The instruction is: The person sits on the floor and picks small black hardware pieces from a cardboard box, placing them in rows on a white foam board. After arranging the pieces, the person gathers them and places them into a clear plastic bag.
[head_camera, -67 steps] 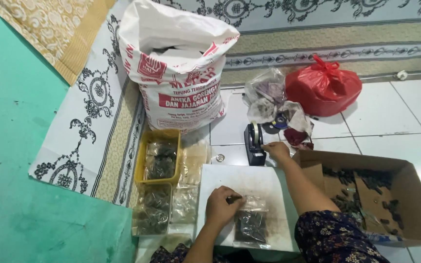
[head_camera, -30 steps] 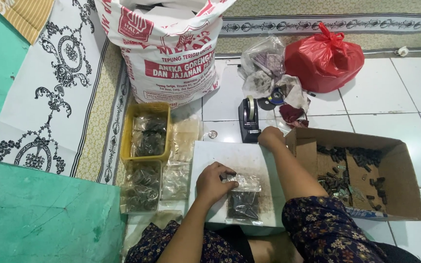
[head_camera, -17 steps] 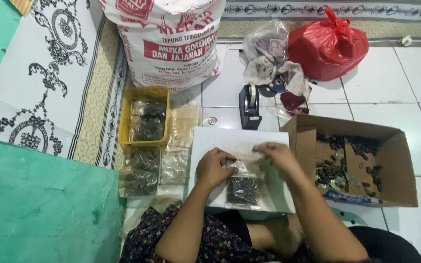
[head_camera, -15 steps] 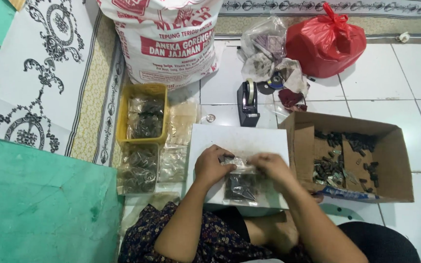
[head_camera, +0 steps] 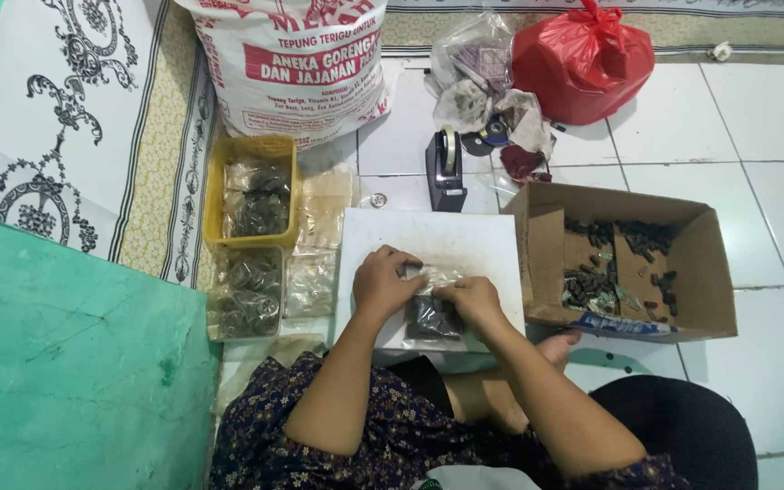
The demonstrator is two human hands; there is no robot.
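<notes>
- Both hands pinch the top of a small clear bag (head_camera: 431,313) of dark bits: left hand (head_camera: 383,283), right hand (head_camera: 474,301).
- Bag lies on a white board (head_camera: 428,240) on the floor.
- Cardboard box (head_camera: 623,263) just right, tape dispenser (head_camera: 445,168) behind, yellow tray (head_camera: 251,192) left.

Top of the white flour sack (head_camera: 297,68) cut off by the upper edge. Red plastic bag (head_camera: 583,63) knot clipped at the top too. Small clear bag (head_camera: 430,308) mostly covered by the left hand (head_camera: 383,283) and right hand (head_camera: 472,299); its dark contents too small to identify. Fingertips of both hands hidden against the bag, exact grip unclear. Dark pieces in the cardboard box (head_camera: 710,272) too small to tell. Contents of the yellow tray (head_camera: 215,195) blurred under plastic. Person's body cut off at the bottom edge.
</notes>
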